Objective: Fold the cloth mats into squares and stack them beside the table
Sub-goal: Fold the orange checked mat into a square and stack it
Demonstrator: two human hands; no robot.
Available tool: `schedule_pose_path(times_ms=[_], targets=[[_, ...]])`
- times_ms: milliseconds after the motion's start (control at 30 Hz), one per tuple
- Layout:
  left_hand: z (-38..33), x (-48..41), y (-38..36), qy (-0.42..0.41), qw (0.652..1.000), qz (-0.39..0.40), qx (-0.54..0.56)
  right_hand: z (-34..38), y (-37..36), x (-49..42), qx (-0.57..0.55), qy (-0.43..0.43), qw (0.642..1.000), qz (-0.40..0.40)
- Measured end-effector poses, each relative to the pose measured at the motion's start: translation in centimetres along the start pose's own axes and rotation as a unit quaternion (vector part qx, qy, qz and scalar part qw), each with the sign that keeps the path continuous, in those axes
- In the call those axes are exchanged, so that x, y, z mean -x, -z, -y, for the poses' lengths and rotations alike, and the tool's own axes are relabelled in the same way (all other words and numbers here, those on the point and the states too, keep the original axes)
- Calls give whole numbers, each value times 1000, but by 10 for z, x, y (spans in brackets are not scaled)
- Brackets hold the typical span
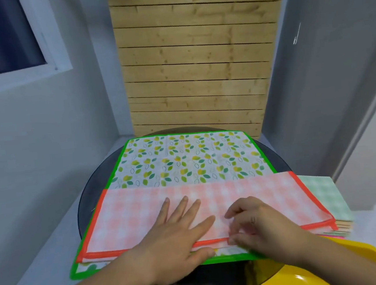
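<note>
A pink checked mat with an orange border (129, 214) lies folded in half into a long strip on the near part of the round table. Under it, spread flat, is a leaf-print mat with a green border (191, 158). My left hand (180, 237) presses flat on the pink mat, fingers straight and spread. My right hand (256, 223) is just to its right, its curled fingers and thumb pinching the pink mat's near orange edge. A stack of folded mats (325, 195), pale green check on top, sits to the right of the table.
The dark round glass table (89, 197) stands in a corner between grey walls and a wooden slatted panel (195, 56). A yellow plastic chair (309, 268) is at the lower right, beside my right arm. A window (0, 38) is at the upper left.
</note>
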State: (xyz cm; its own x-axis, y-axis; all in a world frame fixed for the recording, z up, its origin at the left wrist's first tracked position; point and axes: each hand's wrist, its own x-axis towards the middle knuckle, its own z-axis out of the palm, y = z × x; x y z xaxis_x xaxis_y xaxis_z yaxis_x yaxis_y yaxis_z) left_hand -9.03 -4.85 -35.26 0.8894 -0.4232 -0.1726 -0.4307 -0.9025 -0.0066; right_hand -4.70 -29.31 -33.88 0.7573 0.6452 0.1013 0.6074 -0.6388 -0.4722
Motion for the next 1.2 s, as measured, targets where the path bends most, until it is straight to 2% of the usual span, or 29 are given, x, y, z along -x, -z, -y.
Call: schedule_pose_path(times_ms=[333,600,700,833,933,1067,1133,1200], targets=[[4,-1,-5,19,998,22,49,-3,-12,2,-3,-2,1000,-5],[3,2,-3,15,998,8,55,1,-10,-5,0,18,1000,-2],[3,2,-2,13,999,4,52,-1,-10,-22,66,16,997,-23],[2,2,1,18,999,-5,45,-10,-16,-50,135,-33,990,9],[2,-5,10,45,998,-34,42,-13,-26,-57,153,-69,985,44],[6,-28,16,106,983,-132,73,-14,-32,-55,166,-79,983,29],[9,-41,14,105,984,-111,92,-16,-33,-56,178,-82,980,30],[15,-49,9,120,986,-52,105,-16,-33,-57,183,-82,979,31]])
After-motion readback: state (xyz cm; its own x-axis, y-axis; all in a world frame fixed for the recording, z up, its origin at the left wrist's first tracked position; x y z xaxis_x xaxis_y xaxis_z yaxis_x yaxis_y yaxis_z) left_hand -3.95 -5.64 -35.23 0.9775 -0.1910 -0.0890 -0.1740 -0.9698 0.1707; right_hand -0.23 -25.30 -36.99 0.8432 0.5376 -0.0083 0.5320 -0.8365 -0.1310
